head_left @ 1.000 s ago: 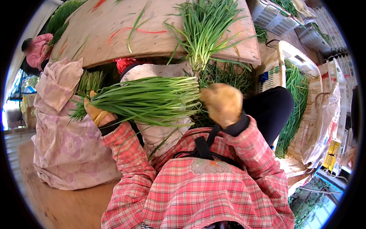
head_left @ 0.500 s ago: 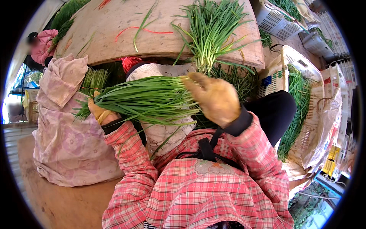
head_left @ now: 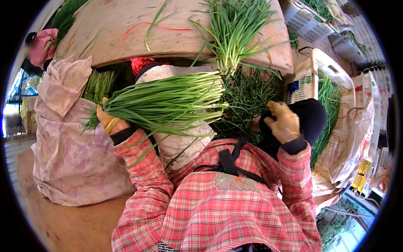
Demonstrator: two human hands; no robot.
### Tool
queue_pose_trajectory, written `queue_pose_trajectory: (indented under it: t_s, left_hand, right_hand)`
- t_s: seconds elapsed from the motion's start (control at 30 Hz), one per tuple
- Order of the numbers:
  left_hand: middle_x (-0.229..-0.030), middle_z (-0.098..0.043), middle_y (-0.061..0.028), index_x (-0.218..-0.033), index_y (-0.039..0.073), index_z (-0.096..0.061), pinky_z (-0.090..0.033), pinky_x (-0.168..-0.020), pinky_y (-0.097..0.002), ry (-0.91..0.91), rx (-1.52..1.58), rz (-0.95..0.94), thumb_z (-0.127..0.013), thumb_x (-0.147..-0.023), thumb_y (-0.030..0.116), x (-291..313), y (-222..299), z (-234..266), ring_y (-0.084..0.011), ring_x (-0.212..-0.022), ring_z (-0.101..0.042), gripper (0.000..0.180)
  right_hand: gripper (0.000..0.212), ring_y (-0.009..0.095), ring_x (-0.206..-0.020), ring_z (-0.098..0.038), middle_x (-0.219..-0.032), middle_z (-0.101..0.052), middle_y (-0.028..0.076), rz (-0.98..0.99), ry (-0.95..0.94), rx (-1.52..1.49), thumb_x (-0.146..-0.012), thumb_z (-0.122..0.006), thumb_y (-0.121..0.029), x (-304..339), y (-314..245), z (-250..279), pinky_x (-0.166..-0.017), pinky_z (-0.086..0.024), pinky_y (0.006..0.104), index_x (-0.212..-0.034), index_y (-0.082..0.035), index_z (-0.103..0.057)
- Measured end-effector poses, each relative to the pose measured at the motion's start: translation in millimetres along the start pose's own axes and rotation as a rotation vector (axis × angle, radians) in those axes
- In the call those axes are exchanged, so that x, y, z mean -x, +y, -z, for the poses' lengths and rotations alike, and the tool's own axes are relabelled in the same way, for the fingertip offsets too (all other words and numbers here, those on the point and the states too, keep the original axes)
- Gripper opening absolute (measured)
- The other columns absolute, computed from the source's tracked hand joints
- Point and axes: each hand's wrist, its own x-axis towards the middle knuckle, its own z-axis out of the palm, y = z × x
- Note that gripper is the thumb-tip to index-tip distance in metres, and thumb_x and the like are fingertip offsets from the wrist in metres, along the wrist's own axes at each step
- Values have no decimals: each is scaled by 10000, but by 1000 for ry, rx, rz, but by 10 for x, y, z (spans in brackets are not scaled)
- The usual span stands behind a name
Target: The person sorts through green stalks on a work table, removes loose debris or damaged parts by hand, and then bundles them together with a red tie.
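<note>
Across my lap lies a thick bunch of garlic chives (head_left: 168,101), its pale cut ends to the right and its green tips to the left. My left hand (head_left: 111,118), in a tan glove, is closed around the leafy end. Away from the bunch, my right hand (head_left: 284,122), also gloved, hovers by my right knee with loosely bent fingers apart and nothing visible in them. A second pile of garlic chives (head_left: 239,33) rests on the wooden table (head_left: 109,33), with its stems over the front edge.
Loose leaves (head_left: 252,96) lie below the table edge. A white plastic crate (head_left: 331,63) of greens stands to the right. On the left are a flowered cloth (head_left: 79,155) and tied chive bundles (head_left: 99,84). A red strip (head_left: 172,28) lies on the table. Another person (head_left: 42,46) sits far left.
My right hand has drawn away from the stem ends, moving right and slightly down to beside my knee. The left hand still holds the bunch, whose pale ends are now uncovered.
</note>
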Motion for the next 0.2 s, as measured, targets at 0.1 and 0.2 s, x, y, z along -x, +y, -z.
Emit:
queue_pose_trajectory:
  t_s: [0.1,0.2]
  left_hand:
    - [-784,-597,-79,-849,109,-551,-494,-663,-419,36,15,49,-378,-909,415,79,23,-44,-266,-716,-572,357]
    - [-787,-598,-87,-853,114,-544,-496,-666,-428,-32,127,131,-376,-910,416,-75,56,41,-278,-721,-576,351]
  right_hand:
    - [550,319,-977,-582,-1184,-533,193,190,27,-276,-727,-719,-216,-100,-153,-126,-824,-474,370,-1203,-35,-510]
    - [676,348,-1048,-550,-1321,-448,147,-56,-356,-1126,-826,-658,-293,-338,-437,-266,-898,-440,397,-1372,-77,-323]
